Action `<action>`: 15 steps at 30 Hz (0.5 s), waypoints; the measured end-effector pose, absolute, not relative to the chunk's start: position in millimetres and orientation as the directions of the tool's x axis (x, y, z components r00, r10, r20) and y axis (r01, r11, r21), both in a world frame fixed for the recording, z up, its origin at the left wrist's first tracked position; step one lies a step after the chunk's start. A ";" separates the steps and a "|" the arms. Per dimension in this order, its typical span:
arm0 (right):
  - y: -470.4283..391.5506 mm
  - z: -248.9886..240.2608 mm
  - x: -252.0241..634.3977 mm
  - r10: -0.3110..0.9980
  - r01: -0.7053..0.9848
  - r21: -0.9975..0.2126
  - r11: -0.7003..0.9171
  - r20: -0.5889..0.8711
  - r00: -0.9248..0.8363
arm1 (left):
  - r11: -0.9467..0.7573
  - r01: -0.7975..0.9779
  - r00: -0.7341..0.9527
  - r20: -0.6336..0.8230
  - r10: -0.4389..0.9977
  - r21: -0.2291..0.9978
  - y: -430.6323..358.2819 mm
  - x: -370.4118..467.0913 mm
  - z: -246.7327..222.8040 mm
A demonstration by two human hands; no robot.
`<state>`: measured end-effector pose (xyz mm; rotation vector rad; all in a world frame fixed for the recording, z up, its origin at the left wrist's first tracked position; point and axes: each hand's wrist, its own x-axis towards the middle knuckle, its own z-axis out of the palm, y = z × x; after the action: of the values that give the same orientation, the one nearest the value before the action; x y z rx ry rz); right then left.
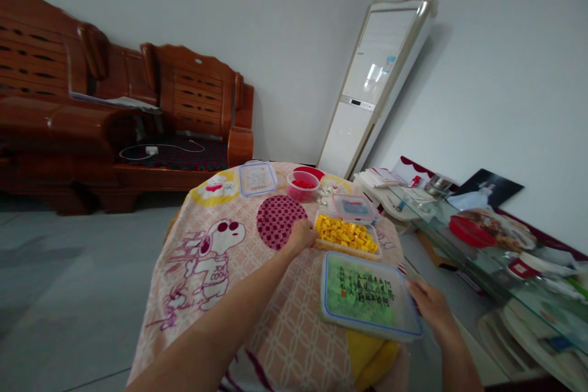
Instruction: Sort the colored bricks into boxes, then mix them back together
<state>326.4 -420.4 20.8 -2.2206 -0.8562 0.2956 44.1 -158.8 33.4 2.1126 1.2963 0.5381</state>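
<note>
Basically a two-box steadying job. L hand (pixel 303 235) at the L end of the yellow-filled tray (pixel 349 251); fingers bent against the wall, can't tell if pinched or just resting. R hand (pixel 427 301) at the R edge of the green-filled box (pixel 367 294); contact looks likely, firm grasp n/c (thumb hidden).

Tray sits on the tablecloth (pixel 280 324), R of the maroon round patch (pixel 280 220); green box just nearer the wearer, R side by the table edge.

Handling, my view: keep tray flat, since loose pcs fill it and no lid's on. Press low on the wall, not the rim. Green box: hold level, support from below, esp. R side.

Materials: tray = clear, rectangular, prob. thin plastic; yellow pcs (pixel 346 233) small, chunky, glossy. Green box rectangular, w/ blue seal line + black script on a translucent lid. Pink tub (pixel 301 191) round, translucent, red pcs inside. White pcs (pixel 326 193) in a loose heap alongside. Cloth soft-looking, printed lattice.
</note>
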 end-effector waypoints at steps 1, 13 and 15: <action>-432.8 15.3 319.8 0.675 0.427 -0.753 -0.501 -0.031 0.737 | -0.352 0.654 0.447 0.034 0.894 0.670 -158.7 38.7 33.8; -458.0 -8.5 267.1 0.554 -0.198 -0.954 -0.223 -0.291 0.780 | -0.303 0.661 0.384 0.037 0.922 0.686 -156.2 -47.6 30.4; -456.4 -8.8 278.1 0.494 -0.241 -0.951 -0.193 -0.307 0.814 | -0.302 0.641 0.393 0.036 0.919 0.706 -154.6 -62.5 28.7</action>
<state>278.1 -456.4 -8.8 -1.6381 -0.2023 0.6691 -62.5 -154.6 28.7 2.0466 1.3292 0.5933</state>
